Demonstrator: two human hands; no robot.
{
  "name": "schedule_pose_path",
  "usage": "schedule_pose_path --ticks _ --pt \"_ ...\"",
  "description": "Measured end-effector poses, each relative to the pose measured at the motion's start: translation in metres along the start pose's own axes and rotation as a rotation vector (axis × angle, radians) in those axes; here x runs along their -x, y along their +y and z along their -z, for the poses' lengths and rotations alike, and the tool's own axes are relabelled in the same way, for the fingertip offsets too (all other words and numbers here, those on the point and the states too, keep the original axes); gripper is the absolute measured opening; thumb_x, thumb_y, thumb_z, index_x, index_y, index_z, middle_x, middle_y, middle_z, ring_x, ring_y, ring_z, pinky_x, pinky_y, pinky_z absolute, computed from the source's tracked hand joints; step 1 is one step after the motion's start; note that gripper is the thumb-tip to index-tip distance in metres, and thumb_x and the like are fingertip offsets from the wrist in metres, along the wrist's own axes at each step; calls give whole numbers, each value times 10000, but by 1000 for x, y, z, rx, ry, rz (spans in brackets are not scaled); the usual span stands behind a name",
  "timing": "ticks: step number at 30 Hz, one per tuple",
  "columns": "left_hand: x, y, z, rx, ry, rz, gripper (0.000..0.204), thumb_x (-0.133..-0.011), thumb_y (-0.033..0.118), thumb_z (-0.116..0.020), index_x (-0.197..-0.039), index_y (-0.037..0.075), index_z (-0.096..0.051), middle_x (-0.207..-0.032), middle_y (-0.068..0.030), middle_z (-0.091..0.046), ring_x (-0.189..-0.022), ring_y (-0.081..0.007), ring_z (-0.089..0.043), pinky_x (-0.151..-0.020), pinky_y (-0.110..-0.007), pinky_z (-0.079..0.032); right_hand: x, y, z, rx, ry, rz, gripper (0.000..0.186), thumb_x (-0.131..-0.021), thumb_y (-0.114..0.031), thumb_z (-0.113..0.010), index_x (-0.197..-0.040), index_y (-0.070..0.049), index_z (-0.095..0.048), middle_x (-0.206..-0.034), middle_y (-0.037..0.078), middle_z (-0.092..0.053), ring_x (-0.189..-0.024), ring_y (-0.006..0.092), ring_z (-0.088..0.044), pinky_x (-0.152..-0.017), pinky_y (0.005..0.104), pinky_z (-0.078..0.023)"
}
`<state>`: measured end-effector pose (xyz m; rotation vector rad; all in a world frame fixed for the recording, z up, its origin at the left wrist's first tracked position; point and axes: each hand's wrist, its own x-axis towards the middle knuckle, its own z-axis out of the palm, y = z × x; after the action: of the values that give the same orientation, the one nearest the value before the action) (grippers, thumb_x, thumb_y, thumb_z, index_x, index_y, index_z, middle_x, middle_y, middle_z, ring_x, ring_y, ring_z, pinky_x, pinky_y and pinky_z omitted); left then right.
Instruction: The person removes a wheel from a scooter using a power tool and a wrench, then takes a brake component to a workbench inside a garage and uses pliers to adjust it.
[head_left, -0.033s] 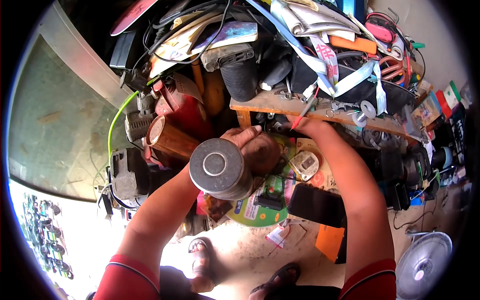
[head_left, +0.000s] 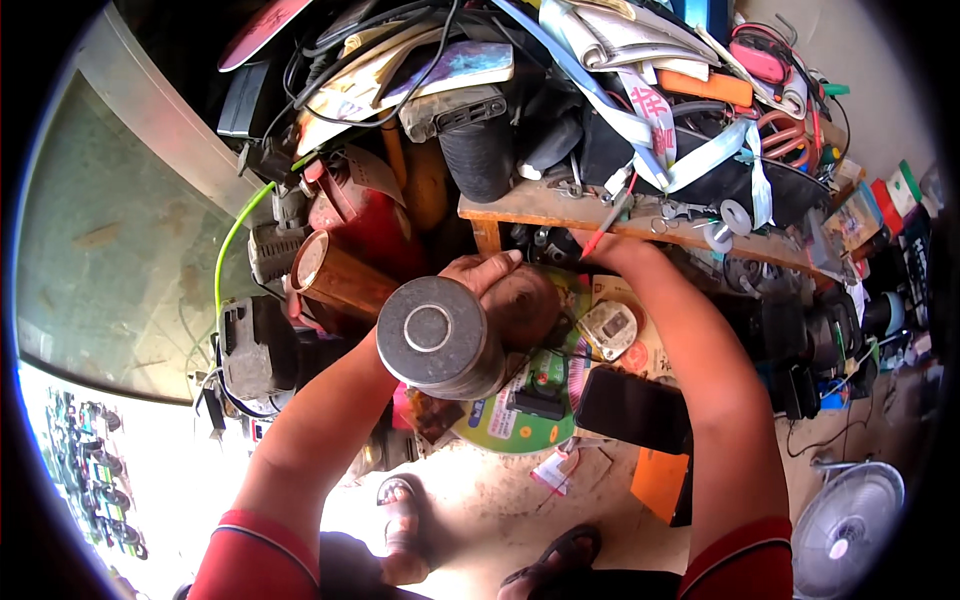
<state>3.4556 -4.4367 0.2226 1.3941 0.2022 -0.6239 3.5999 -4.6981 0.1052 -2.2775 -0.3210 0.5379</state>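
Observation:
A grey metal cylinder with a ring on its round top stands in front of my left wrist. Behind it shows my left hand, thumb lying over closed fingers; what they hold is hidden. A brown, rounded, worn piece is right beside that hand. My right hand reaches under the edge of a wooden shelf, its fingers out of sight. A red-tipped pen-like probe hangs down in front of it. Below lie a small whitish device and a black phone.
Newspapers, cables and tapes are heaped on the shelf. A red tank, a brown wooden post and a dark battery-like block crowd the left. An orange card lies near my right forearm. A fan stands at lower right.

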Motion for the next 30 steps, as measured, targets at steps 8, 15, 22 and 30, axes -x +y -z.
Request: schedule_pose_path --ticks 8,15,22,30 --pt "2 3 -2 18 2 8 530 -1009 498 -689 -1259 31 -710 -1158 -120 -757 -1058 -207 -711 -967 -333 -540 17 -6 13 256 -82 11 538 -1082 -443 -461 -1566 -211 -488 -1628 152 -470 -1471 341 -482 -1200 438 -397" --pt "1 1 0 -10 8 -1 512 -1019 477 -681 -1260 26 -709 -1153 -120 -761 -1036 -206 -718 -948 -333 -553 21 -7 15 294 -121 53 538 -1077 -422 -483 -1577 -222 -477 -1632 154 -464 -1471 343 -483 -1201 434 -397" --pt "0 2 0 -8 14 3 502 -1028 472 -666 -1255 26 -710 -1142 -118 -762 -1044 -199 -712 -959 -331 -545 7 -13 5 322 -104 149 543 -1072 -401 -504 -1587 -233 -466 -1636 156 -458 -1470 345 -483 -1202 431 -396" --pt "-4 -6 7 -84 59 -21 598 -988 559 -685 -1271 33 -708 -1147 -113 -757 -1045 -203 -704 -978 -324 -525 11 -11 10 393 -113 188 554 -1066 -377 -528 -1598 -245 -453 -1641 158 -452 -1470 347 -484 -1204 427 -395"
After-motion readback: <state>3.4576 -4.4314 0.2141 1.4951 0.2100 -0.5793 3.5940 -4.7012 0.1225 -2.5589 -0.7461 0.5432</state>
